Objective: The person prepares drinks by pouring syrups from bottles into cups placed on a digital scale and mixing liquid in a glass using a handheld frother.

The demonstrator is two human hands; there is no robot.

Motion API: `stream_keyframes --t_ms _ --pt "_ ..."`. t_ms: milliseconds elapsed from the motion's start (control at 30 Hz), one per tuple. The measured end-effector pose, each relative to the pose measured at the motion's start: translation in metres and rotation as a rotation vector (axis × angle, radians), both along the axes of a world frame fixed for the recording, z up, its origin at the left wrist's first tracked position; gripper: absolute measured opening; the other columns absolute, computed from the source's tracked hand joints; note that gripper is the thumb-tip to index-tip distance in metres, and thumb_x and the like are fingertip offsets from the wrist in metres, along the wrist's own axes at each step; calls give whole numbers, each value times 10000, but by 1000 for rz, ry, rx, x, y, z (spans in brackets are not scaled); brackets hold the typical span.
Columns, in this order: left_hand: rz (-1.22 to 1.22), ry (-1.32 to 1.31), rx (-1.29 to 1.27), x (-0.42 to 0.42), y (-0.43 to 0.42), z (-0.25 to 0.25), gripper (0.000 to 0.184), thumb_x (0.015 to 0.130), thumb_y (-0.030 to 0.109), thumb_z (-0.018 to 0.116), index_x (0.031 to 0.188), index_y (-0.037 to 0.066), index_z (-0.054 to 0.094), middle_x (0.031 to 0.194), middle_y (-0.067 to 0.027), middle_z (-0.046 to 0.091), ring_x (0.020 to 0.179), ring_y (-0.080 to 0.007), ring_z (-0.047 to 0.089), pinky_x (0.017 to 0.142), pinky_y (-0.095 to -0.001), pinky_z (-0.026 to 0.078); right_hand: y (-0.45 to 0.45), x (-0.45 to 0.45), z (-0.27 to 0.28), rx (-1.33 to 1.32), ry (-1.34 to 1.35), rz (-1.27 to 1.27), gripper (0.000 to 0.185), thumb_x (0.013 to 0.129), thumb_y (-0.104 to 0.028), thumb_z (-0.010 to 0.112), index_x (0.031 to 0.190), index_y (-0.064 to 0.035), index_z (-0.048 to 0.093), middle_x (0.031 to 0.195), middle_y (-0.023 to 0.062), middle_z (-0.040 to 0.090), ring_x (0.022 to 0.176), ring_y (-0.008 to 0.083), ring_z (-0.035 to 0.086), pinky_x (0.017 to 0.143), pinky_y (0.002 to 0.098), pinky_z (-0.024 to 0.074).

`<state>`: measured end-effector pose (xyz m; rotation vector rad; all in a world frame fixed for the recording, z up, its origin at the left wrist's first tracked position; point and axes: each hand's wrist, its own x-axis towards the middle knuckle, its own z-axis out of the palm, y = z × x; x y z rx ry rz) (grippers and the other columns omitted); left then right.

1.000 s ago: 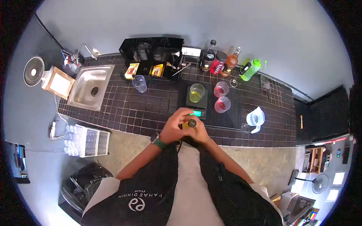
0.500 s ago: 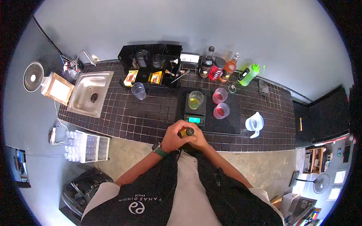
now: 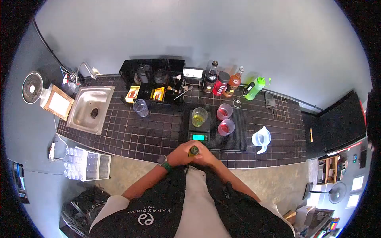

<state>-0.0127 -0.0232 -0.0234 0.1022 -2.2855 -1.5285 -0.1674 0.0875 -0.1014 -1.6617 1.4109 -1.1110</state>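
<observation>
Both hands meet in front of the body at the counter's [image 3: 119, 137] near edge, the left hand [image 3: 180, 155] and the right hand [image 3: 205, 156] curled round a bottle [image 3: 193, 151] from either side. Neither hand stands open — the fingers close in on the glass, though how they lie lower down is hidden. The bottle shows almost end-on, its top toward the camera, so its long axis looks close to upright; whether that top bears a cap is too small to tell.

Straight ahead of the bottle, just beyond the knuckles, is a scale [image 3: 193, 129] with its lit display on the near side. A cup [image 3: 199, 118] with some yellow-green liquid stands upright on it, a touch to the right of the bottle's line, with neither hand clearly nearer. Two cups with red liquid, a far one [image 3: 224, 112] and a near one [image 3: 226, 127], stand on the dark mat [image 3: 238, 143] right of the scale — nearer the right hand. Farther right is a clear jug [image 3: 260, 137].
</observation>
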Motion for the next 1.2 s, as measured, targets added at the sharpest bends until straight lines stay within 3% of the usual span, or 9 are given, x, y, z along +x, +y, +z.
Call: stream_keyframes --t_ms 100,300,333,367,433,567,867,1000,1200 --pt "106 -111 164 -1 1 0 220 916 165 770 1048 57 631 1017 -134 716 996 -273 717 913 -413 541 37 -9 41 -85 -24 -152 605 894 -296 745 1399 -46 524 1354 189 569 1296 366 540 1122 455 394" --pt "226 172 119 -26 -45 124 143 904 102 747 967 51 629 909 -72 694 870 -152 689 799 -314 536 138 -64 -65 133 336 -845 437 908 -223 749 1253 -16 580 1299 197 594 1242 411 541 1079 484 426" --pt "262 202 110 -33 -55 160 134 913 109 741 952 54 626 906 -64 701 878 -147 695 803 -305 537 149 -73 -88 112 236 -905 364 884 -206 761 1173 -40 613 1302 177 593 1241 390 534 1054 503 428" --pt "261 275 150 -43 -71 177 142 924 113 736 964 50 616 921 -61 708 888 -140 699 814 -306 544 152 -72 -90 118 234 -901 364 884 -206 761 1173 -40 613 1302 177 593 1241 390 534 1054 503 428" --pt "204 449 261 -70 -96 219 155 957 120 718 1011 50 590 921 -45 698 887 -130 694 817 -289 550 149 -67 -93 131 557 -884 328 860 -206 769 1123 -67 633 1323 150 586 1259 372 513 1046 510 416" --pt "404 461 48 -139 -141 257 148 991 125 687 958 41 570 808 -17 647 760 -99 624 714 -280 523 140 -61 -90 111 610 -979 258 826 -170 756 1019 -55 628 1288 147 596 1204 383 532 1007 511 415" --pt "557 319 -106 -275 -256 106 233 950 195 746 936 32 580 780 -51 637 733 -147 605 711 -328 506 144 -68 -99 89 596 -989 203 813 -110 727 983 -65 626 1281 131 613 1163 373 565 983 513 440" --pt "534 255 -43 -305 -277 64 246 947 214 748 942 33 582 800 -50 640 752 -156 598 726 -334 501 144 -71 -111 113 606 -996 218 822 -175 720 1003 -78 645 1302 109 616 1181 364 565 979 509 442" --pt "451 164 -12 -325 -301 2 236 941 205 756 946 45 582 826 -37 612 786 -142 564 758 -324 488 147 -75 -117 119 600 -966 245 798 -153 724 1016 -82 639 1300 107 617 1166 372 570 978 514 443"
